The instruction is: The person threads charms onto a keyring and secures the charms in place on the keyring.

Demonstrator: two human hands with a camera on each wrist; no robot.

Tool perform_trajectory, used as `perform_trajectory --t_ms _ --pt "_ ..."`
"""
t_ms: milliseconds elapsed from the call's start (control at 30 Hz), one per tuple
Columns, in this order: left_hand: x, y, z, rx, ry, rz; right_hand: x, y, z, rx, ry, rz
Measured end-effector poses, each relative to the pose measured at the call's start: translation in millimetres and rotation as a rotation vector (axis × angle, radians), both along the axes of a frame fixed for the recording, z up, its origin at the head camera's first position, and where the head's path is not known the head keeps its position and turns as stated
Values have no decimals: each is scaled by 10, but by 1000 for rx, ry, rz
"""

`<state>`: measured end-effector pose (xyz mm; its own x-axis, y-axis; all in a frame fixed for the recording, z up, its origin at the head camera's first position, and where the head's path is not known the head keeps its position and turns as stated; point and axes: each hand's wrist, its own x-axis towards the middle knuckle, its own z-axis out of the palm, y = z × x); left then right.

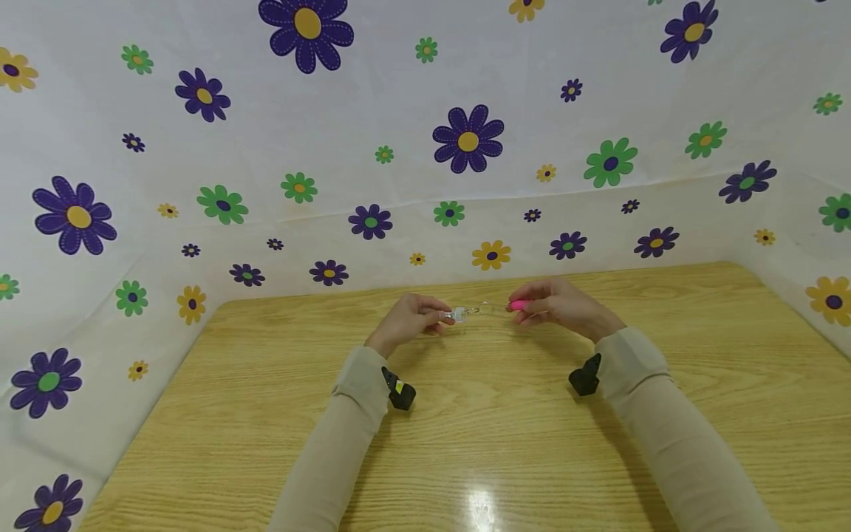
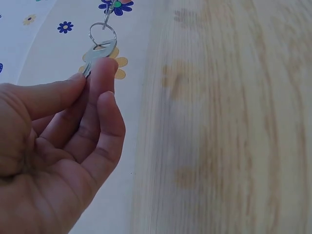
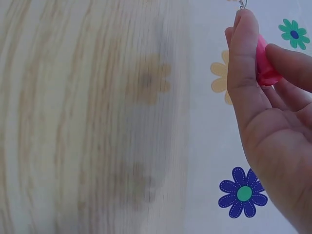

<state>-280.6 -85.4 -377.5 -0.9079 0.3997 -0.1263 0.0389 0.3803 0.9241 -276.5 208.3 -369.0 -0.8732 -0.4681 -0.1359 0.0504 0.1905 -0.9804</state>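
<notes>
My left hand (image 1: 407, 321) pinches a silver key (image 2: 101, 51) by its blade, between thumb and fingertips, over the back of the table. The key's head hangs on a thin split ring (image 2: 115, 33), and a short metal chain (image 2: 107, 13) runs on from that ring. At the other end, my right hand (image 1: 565, 304) grips a bright pink fob (image 3: 264, 63) between thumb and fingers. Most of the fob is hidden by the fingers in the right wrist view. Key, ring and chain stretch across the gap between the two hands.
The wooden table (image 1: 465, 414) lies under both hands. Behind it and along its sides hangs a white cloth (image 1: 399, 170) printed with purple, green and yellow flowers. A small black camera mount sits at each wrist.
</notes>
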Motion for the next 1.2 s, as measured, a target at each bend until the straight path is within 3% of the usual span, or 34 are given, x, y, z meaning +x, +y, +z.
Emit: perform_trajectory --t_ms 133,300,600,933,1200 --pt "0 5 -10 6 -3 32 10 6 13 2 4 -30" --pt "14 -4 -1 22 5 118 -1 30 0 52 32 -74" --pt "-21 -2 -17 -42 21 193 -35 37 -9 166 53 -179" --pt "-57 25 -46 -112 31 211 -79 70 -103 220 42 -160" --pt "-137 84 -109 -136 -40 260 -102 8 -111 326 78 -138"
